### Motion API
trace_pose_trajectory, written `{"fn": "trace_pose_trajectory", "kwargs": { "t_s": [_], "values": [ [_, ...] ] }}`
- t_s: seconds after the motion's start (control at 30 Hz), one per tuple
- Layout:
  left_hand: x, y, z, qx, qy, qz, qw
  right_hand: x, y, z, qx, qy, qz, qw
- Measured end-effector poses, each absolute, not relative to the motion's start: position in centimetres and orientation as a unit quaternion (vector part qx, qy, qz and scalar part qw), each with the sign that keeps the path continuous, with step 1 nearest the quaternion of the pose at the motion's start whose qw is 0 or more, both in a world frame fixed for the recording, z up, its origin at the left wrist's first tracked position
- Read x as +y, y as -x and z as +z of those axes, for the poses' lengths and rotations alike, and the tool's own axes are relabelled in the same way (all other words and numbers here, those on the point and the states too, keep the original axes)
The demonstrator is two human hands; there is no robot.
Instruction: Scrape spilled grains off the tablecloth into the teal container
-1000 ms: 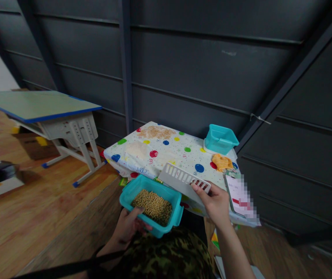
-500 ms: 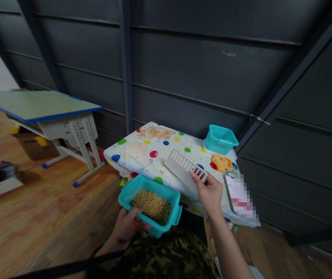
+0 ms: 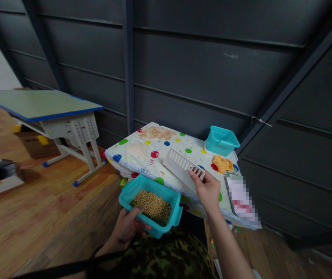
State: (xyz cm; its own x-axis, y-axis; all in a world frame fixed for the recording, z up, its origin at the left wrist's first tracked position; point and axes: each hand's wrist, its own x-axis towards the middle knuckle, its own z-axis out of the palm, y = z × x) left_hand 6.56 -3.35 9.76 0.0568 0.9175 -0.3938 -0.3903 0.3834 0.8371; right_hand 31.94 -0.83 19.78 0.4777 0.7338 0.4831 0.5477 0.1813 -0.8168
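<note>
My left hand (image 3: 129,224) grips the near side of a teal plastic bin (image 3: 137,184), thumb over the rim. Dried beans (image 3: 153,206), yellowish with greener ones at the edges, lie inside; the bin is held just in front of the table's near edge. My right hand (image 3: 208,190) is closed on one end of a flat white slotted plastic piece (image 3: 180,168), thumb on top. That piece slants over the near part of the table. Beyond it, a whitish pile (image 3: 138,149) and a light brown grainy pile (image 3: 157,133) are spread on the spotted tablecloth (image 3: 171,155).
At the table's back right stands another teal bin (image 3: 222,141), with an orange cloth (image 3: 223,164) in front of it. A phone-like flat thing (image 3: 240,197), partly blurred, lies at the right edge. A dark panelled wall (image 3: 197,77) rises behind; a green-topped desk (image 3: 44,104) stands left.
My right hand and the slotted piece have shifted slightly left. The bin of beans stays almost where it was in my left hand.
</note>
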Motion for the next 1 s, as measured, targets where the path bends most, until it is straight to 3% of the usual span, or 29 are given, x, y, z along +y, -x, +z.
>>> {"fn": "trace_pose_trajectory", "kwargs": {
  "t_s": [1.0],
  "values": [
    [-3.4,-6.5,10.0,0.490,-0.274,0.480,0.674,-2.2,-30.8,20.8,-0.557,0.611,0.104,0.553]
  ]
}}
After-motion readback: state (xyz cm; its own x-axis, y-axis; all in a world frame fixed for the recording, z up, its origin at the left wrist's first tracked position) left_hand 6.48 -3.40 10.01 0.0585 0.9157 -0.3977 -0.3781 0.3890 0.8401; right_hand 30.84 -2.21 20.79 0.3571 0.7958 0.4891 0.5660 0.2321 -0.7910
